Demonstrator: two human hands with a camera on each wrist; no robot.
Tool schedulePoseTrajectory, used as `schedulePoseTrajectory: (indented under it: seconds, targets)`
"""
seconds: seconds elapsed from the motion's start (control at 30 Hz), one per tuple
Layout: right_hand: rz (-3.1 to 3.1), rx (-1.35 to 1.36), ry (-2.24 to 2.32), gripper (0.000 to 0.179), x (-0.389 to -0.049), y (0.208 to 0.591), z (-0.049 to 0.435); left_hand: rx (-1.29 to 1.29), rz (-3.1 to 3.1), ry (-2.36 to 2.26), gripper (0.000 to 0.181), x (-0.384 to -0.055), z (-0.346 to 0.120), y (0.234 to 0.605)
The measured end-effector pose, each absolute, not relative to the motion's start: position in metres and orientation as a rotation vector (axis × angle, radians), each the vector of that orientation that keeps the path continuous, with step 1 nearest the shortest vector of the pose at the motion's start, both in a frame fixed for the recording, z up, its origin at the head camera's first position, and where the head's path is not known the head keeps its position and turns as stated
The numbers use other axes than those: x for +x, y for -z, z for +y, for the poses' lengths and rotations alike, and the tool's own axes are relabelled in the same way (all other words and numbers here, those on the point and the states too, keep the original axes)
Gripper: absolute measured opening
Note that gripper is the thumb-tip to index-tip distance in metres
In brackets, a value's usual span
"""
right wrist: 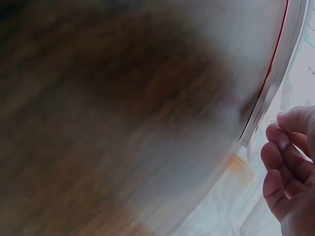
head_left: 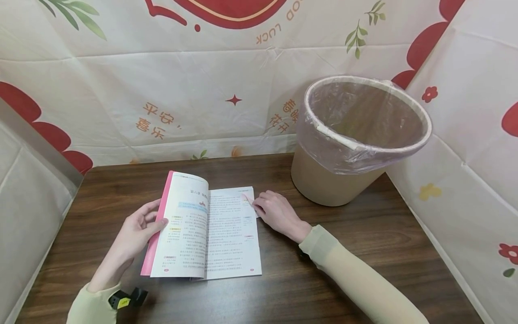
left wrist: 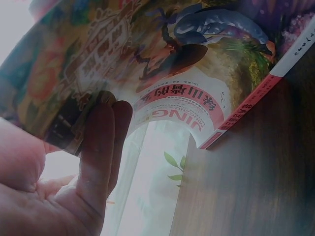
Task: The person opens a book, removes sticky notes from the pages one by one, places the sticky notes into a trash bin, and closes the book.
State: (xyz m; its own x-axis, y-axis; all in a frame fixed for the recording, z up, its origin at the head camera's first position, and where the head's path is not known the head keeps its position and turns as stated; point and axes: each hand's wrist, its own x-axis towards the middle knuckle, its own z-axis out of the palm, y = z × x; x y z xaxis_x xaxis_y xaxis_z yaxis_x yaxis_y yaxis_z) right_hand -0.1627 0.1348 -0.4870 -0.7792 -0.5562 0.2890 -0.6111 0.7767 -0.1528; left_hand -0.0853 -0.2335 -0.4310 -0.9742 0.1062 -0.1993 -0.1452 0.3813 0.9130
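An open paperback book (head_left: 230, 234) with a pink-edged cover lies on the wooden table, its left half raised and curving upward. My left hand (head_left: 137, 229) grips that raised half at its outer edge, thumb on the page side. In the left wrist view, the fingers (left wrist: 98, 147) press against the illustrated cover (left wrist: 197, 54). At the right page's outer edge, near the upper corner, my right hand (head_left: 279, 213) pinches a thin pale pink slip (head_left: 246, 198); I cannot tell whether it is a bookmark or a page corner. Thumb and index fingertips meet beside the page block (right wrist: 273, 83).
A tan waste bin (head_left: 323, 180) lined with a clear plastic bag stands at the table's back right, beyond my right hand. A printed white cloth (head_left: 226, 103) hangs behind the table (head_left: 340, 274) and along its sides. A black strap device (head_left: 127, 299) sits on my left wrist.
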Motion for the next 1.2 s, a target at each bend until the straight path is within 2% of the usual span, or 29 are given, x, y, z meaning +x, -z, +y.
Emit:
schedulePoseTrajectory:
  seconds: [1.2]
  targets:
    - [-2.744, 0.918, -0.385, 0.009, -0.1565, 0.4849, 0.1396, -0.027, 2.405, -1.633, 0.069, -0.0857, -0.2334, 0.4299]
